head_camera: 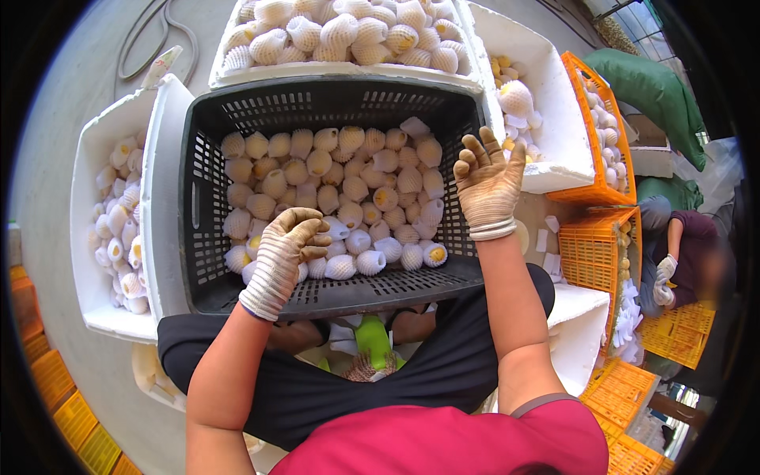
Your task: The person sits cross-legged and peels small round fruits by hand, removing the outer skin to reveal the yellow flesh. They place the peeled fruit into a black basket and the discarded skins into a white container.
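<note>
In front of me stands a black plastic crate (380, 303) with slotted walls. Yellowish round fruits in white foam net sleeves (355, 189) cover its bottom in rough rows. My left hand (291, 249), in a white knit glove with tan coated fingers, hovers over the crate's near left part. Its fingers are loosely bent and apart, with nothing visible in them. By the crate's right rim my right hand (490, 178) is raised in a matching glove, palm up and fingers spread, holding nothing. It is nearest to a white foam box (552, 113) of sleeved and bare fruit.
More sleeved fruit fills foam boxes at the far side (350, 71) and left (169, 196). Orange crates (585, 249) line the right, where a gloved co-worker (683, 255) sits. A hose (166, 24) lies on the floor, and yellow and orange crates (53, 380) stand far left.
</note>
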`<control>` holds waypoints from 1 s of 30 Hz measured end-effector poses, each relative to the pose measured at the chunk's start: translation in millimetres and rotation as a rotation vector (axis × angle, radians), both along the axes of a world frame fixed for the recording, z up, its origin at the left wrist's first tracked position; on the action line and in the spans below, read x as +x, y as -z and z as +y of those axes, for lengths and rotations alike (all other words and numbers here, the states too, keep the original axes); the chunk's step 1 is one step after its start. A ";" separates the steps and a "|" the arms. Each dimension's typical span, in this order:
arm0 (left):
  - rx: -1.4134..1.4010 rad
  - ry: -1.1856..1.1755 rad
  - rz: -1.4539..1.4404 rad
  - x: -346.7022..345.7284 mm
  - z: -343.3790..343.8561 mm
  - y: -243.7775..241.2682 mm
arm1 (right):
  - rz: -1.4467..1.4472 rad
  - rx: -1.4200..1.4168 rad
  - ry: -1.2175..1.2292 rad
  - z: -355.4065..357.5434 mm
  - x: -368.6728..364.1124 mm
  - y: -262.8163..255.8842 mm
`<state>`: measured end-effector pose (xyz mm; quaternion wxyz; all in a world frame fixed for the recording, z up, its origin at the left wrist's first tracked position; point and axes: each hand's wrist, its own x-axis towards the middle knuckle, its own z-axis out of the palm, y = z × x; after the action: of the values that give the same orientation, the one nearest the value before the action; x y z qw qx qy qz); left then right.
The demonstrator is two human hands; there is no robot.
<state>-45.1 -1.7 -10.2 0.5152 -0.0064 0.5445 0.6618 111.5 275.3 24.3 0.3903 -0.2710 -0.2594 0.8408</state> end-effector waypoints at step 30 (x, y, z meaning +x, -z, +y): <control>0.026 -0.658 0.027 -58.7 -9.7 -18.5 | -1.241 1.754 -1.375 -139.1 -92.7 175.7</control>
<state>-103.7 -11.4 8.3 0.2664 -0.1666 0.5114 0.7998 18.8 136.2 -151.3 -0.2624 -0.0797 -0.9500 0.1491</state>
